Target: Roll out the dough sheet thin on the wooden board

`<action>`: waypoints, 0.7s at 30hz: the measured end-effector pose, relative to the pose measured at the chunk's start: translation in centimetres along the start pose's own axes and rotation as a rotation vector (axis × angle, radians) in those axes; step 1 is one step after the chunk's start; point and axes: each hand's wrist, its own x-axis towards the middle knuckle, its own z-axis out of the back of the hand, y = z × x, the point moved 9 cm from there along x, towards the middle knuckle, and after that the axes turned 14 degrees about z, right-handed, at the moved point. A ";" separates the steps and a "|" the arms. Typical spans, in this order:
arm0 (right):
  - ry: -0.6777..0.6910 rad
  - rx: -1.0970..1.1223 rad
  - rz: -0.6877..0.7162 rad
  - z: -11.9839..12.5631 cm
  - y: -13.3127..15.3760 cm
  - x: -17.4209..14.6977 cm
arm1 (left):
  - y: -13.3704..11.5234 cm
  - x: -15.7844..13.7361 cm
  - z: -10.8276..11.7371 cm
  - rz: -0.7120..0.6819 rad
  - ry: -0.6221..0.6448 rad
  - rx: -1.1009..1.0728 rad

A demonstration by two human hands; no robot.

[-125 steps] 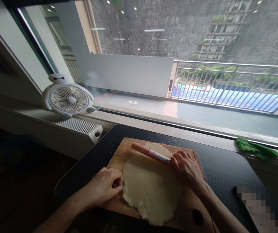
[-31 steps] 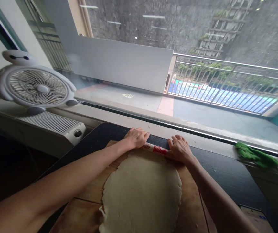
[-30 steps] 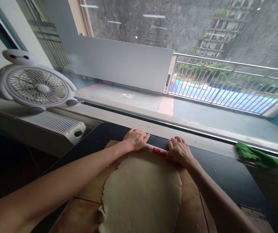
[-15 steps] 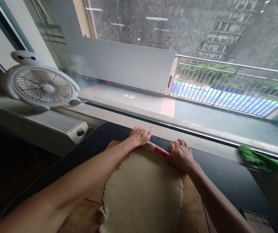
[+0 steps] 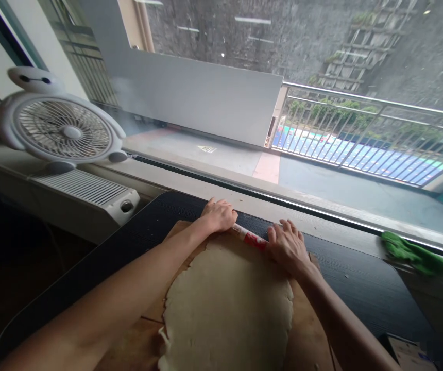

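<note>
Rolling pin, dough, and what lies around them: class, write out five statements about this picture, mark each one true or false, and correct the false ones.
1. The left hand and right hand are both on the rolling pin. True.
2. The rolling pin lies across the middle of the dough. False: the rolling pin lies at the far end of the dough.
3. The dough lies on a wooden board. True.
4. The cloth on the sill is red. False: the cloth is green.
5. The fan stands to the left of the table. True.
</note>
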 end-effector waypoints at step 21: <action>-0.089 -0.040 0.182 0.3 4.9 -5.0 | 2.2 -5.9 -0.3 0.031 -0.188 -0.010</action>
